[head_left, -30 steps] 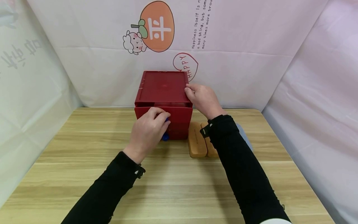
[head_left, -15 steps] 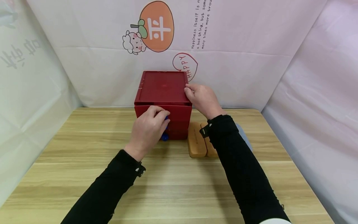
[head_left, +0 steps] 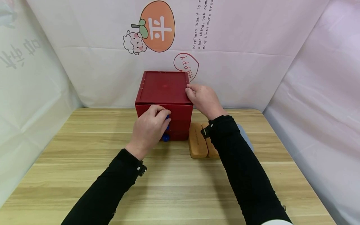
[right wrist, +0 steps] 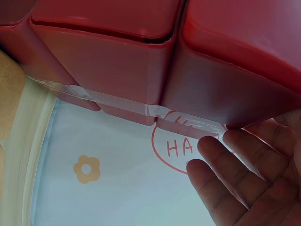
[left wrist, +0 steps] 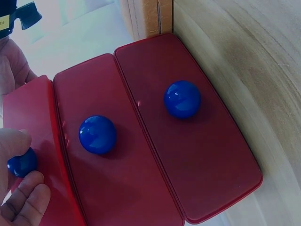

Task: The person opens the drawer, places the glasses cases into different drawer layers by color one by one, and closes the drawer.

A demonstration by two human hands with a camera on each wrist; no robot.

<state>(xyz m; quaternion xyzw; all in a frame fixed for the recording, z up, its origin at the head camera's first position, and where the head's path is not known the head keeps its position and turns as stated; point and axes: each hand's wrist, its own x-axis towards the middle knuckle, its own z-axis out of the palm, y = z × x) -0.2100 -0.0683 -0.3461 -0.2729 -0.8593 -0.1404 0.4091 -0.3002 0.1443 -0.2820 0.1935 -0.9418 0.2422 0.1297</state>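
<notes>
A red mini drawer cabinet stands at the back of the table, its stacked drawer fronts facing me. Blue round knobs mark the drawers. In the left wrist view, the middle knob and bottom knob are uncovered. My left hand pinches the top drawer's knob between thumb and fingers. That top drawer front sits almost flush with the cabinet. My right hand rests against the cabinet's upper right edge; its fingers extend fairly straight along the side. Its thumb is out of the right wrist view.
Two tan, rounded blocks lie right of the cabinet, partly under my right forearm. A light blue item shows behind that sleeve. A printed white cloth hangs behind the wooden table.
The top drawer has slid inward, and the dark gap below the cabinet's top has narrowed to a thin line. My left hand moved slightly forward with the knob; the right hand stayed put.
</notes>
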